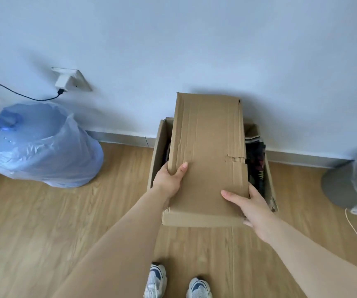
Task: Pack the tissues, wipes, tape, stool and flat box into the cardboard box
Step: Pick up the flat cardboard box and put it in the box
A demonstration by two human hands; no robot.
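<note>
A flat brown cardboard box [207, 147], torn on its right edge, is held lengthwise over the open cardboard box [156, 151] that stands on the floor against the wall. My left hand [171, 177] grips the flat box's left edge, thumb on top. My right hand [252, 206] holds its near right corner. The flat box covers most of the opening. Dark packed items [257, 166] show in the gap on the right, too hidden to name. Tissues, wipes, tape and stool cannot be made out.
A large blue water jug in a plastic bag [40, 145] stands to the left by the wall. A wall socket with a white plug and black cable [64, 82] is above it. A grey bagged object [353, 181] sits at right with string beside it. My shoes [177, 282] are on the wooden floor.
</note>
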